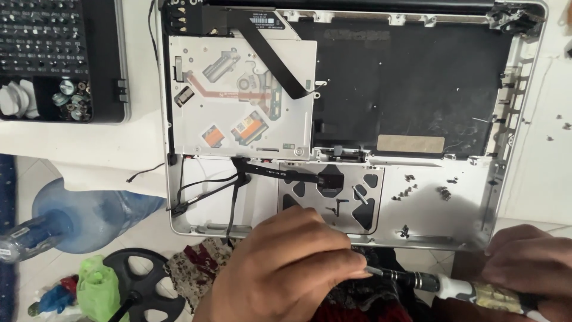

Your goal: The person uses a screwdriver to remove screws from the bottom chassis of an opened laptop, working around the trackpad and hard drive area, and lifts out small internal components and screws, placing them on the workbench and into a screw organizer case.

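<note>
Lower frame: left hand [286, 268] pinches the metal tip of a black-and-white screwdriver [444, 285] while right hand [530, 265] is closed around its handle at lower right, just below the opened silver laptop chassis [417, 209] on the white tabletop [89, 149], bit case [59, 56] upper left.

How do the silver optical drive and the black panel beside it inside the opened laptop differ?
The optical drive is bright silver with orange flex strips and a black ribbon across it; the black panel is dark, matte and wider, with one tan patch. The drive sits left, the panel right. Both lie flat inside the laptop shell.
</note>
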